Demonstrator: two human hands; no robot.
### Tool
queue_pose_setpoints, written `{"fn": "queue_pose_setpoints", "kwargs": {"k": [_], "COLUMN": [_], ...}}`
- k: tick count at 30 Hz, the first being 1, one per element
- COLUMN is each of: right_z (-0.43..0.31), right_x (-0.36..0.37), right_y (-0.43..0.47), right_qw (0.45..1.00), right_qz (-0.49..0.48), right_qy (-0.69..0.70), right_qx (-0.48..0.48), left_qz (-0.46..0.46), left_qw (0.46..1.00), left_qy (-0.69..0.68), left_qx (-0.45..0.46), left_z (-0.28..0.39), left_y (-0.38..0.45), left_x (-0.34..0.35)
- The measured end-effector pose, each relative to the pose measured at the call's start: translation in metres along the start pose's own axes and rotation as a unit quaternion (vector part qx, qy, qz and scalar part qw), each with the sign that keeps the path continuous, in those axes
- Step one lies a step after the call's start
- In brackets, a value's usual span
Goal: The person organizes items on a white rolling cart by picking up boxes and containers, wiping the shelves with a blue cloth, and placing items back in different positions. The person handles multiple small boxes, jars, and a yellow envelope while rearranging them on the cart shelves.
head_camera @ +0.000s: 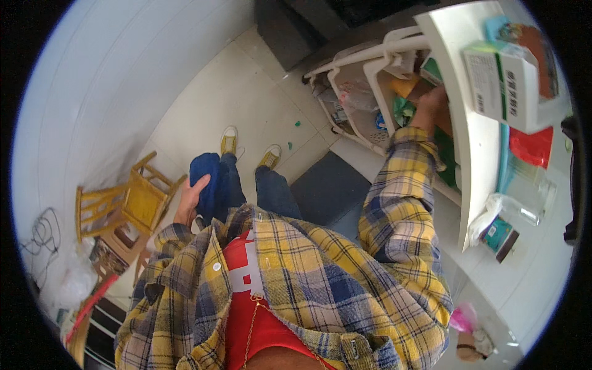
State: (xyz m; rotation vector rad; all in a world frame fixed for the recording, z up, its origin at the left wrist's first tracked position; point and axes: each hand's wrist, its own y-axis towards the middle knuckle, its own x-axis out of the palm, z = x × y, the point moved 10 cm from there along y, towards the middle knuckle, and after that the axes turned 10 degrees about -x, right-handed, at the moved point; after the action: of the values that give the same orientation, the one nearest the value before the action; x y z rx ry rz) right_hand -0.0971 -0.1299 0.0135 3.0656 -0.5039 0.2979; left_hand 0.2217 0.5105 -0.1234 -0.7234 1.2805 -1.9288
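At the left side of my body, my left hand (190, 199) grips a blue cloth item (205, 182), its thumb lying over the fabric beside my jeans. My right hand (431, 104) reaches down into a white-framed storage rack (379, 74) with basket tiers. Its fingertips are hidden among packed goods, so what it holds does not show. Close to it are an orange-brown packet (406, 87), a green crumpled wrapper (403, 110) and a green-and-white box (431, 70).
A white tabletop (467, 185) overhangs the rack, bearing a white-and-green carton (502, 83), a red packet (532, 145) and a clear plastic container (532, 199). Left stands a yellow wooden chair (145, 199). Green scraps (297, 123) lie on the tiled floor near a dark mat (330, 187).
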Motion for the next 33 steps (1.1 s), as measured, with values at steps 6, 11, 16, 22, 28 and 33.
{"fn": "queue_pose_setpoints", "kwargs": {"k": [6,11,16,22,28,33], "right_z": [0.002,0.005,-0.004,-0.024,-0.021,-0.001], "right_x": [0.013,-0.003,-0.013,-0.014,0.02,0.022], "right_y": [0.018,0.004,-0.004,-0.016,-0.033,-0.018], "right_qw": [0.997,0.995,0.987,0.94,0.747,0.832], "right_qz": [-0.021,-0.015,-0.049,-0.143,-0.187,-0.18], "right_qy": [-0.071,-0.098,-0.127,-0.234,-0.554,-0.465], "right_qx": [0.005,-0.024,-0.09,-0.201,-0.316,-0.244], "left_qz": [0.04,0.024,0.027,0.033,0.036,0.028], "left_qw": [0.999,0.998,0.999,0.998,0.998,0.998], "left_qy": [-0.022,-0.045,-0.046,-0.046,-0.048,-0.051], "left_qx": [-0.028,-0.023,-0.006,-0.014,-0.019,-0.018], "left_z": [-0.014,-0.019,-0.02,-0.025,-0.029,-0.031], "left_y": [-0.005,-0.004,0.001,0.005,0.006,0.007], "left_x": [-0.012,-0.01,-0.007,-0.011,-0.013,-0.012]}}
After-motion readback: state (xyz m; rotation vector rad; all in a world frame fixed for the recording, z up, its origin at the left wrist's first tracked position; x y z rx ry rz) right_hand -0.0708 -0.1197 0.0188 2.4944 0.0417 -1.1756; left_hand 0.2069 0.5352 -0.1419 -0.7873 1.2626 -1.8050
